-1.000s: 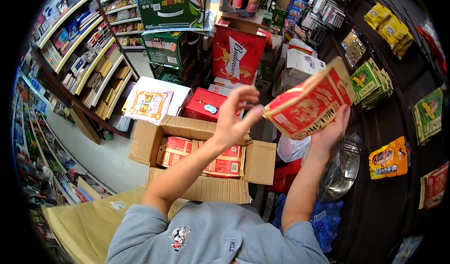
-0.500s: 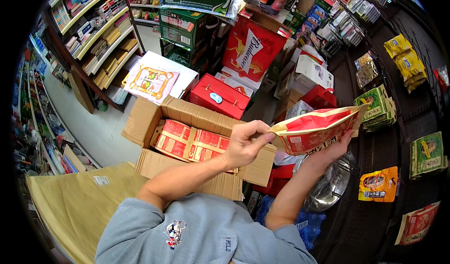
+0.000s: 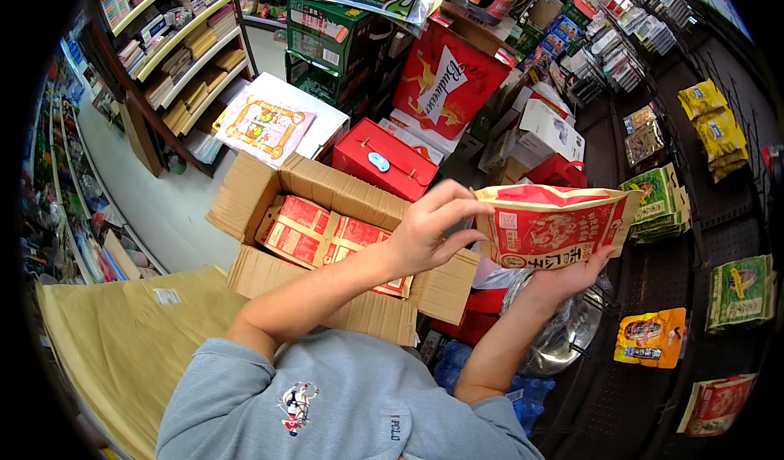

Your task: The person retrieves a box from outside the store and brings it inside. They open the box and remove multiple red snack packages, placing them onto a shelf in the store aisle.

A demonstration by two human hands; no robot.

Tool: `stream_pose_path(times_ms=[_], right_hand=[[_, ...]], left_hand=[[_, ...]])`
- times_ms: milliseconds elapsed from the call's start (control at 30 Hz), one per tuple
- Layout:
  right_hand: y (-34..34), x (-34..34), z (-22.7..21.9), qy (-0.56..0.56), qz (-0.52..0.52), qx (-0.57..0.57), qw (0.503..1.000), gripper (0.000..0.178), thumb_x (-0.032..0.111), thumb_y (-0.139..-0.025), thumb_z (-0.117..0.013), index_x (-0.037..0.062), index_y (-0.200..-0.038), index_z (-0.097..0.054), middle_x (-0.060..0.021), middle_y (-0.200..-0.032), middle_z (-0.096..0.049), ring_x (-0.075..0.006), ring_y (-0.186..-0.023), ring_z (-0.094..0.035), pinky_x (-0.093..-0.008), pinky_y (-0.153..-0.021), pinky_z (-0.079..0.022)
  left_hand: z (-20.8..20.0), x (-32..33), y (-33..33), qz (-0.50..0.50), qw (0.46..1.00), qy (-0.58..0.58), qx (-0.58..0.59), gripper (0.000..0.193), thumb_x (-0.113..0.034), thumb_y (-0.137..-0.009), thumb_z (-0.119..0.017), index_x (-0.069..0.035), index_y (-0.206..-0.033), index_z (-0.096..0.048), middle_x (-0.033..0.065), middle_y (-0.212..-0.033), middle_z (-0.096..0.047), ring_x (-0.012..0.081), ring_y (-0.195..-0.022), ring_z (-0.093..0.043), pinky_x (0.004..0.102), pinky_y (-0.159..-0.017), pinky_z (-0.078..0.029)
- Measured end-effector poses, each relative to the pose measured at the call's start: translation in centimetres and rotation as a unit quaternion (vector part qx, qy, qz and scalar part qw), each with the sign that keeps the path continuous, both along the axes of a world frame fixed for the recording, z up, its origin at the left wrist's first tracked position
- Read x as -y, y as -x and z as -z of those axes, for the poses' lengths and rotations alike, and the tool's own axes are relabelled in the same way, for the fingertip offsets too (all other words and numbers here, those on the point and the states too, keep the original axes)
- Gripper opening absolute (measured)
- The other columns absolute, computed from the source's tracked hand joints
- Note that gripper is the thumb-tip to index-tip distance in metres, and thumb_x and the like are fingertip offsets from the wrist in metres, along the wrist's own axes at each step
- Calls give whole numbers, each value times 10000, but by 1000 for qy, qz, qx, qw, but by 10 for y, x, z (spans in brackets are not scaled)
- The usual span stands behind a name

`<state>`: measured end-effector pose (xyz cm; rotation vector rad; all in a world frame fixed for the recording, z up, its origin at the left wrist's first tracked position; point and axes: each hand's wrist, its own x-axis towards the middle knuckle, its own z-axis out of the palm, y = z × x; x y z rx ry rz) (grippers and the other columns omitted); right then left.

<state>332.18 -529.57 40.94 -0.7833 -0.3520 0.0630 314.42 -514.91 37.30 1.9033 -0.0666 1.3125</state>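
A red and kraft-coloured snack bag [image 3: 551, 227] is held up in front of me, its printed front tilted toward me. My right hand [image 3: 572, 279] grips it at the lower right edge, thumb on the front and the other fingers hidden behind. At the bag's left edge is my left hand [image 3: 441, 225], its thumb and forefinger apart with a gap between them. Below and left of that hand, an opened cardboard box [image 3: 269, 270] contains more red and kraft packs [image 3: 327, 235], partly covered by my left forearm.
To the right, a dark pegboard rack [image 3: 645, 272] carries hanging yellow bags [image 3: 714, 129], green bags [image 3: 653, 198], an orange pouch [image 3: 651, 337] and red bags [image 3: 717, 404]. Behind the box sit a red case [image 3: 384, 159] and stacked cartons [image 3: 449, 80]. Yellow-brown sheeting [image 3: 131, 329] lies at the left.
The bag has turned so more of its front faces me. My left thumb and forefinger, pinching its left corner before, have spread apart. The right hand still supports it.
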Motion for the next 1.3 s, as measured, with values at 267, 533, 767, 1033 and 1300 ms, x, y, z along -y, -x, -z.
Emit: stream_pose_path(times_ms=[267,533,767,1033,1300], right_hand=[[8,8,-11,16,44,-12,999,596,463,-1025,-410,97,-1491,-340,-131,-1451,-464,-295,-1264,-537,-476,-1048,-471],[8,17,-6,-6,-12,-60,998,539,461,-1032,-388,90,-1419,-435,-159,-1251,-608,-318,-1077,-647,-504,-912,-549],[-2,17,12,57,26,-85,994,514,417,-1034,-402,67,-1407,-459,-141,-1307,-569,-279,-1138,-616,-448,-934,-536],[3,11,25,52,-16,-132,990,482,389,-1028,-441,30,-1342,-511,-136,-1278,-601,-245,-1110,-623,-402,-949,-506],[56,3,-14,27,237,-29,971,560,412,-1021,-480,24,-1415,-395,-174,-1423,-479,-273,-1244,-550,-444,-1032,-479]], left_hand=[[-3,-21,-4,-13,996,-84,14,318,-40,-696,-828,-19,-977,-681,101,-892,-586,250,-824,-587,346,-716,-498],[-5,-6,-3,0,986,-127,110,291,-21,-708,-813,-23,-984,-720,98,-916,-623,236,-779,-607,350,-659,-498],[-11,1,3,-22,970,-193,144,180,-51,-722,-730,-25,-883,-655,96,-861,-613,252,-788,-593,367,-652,-483],[-11,-1,6,-83,944,-304,92,163,-140,-725,-698,-77,-730,-548,52,-882,-653,191,-779,-586,336,-642,-426],[16,5,-10,-116,992,47,33,137,-76,-892,-678,-58,-850,-550,76,-797,-650,169,-581,-544,309,-545,-383]])
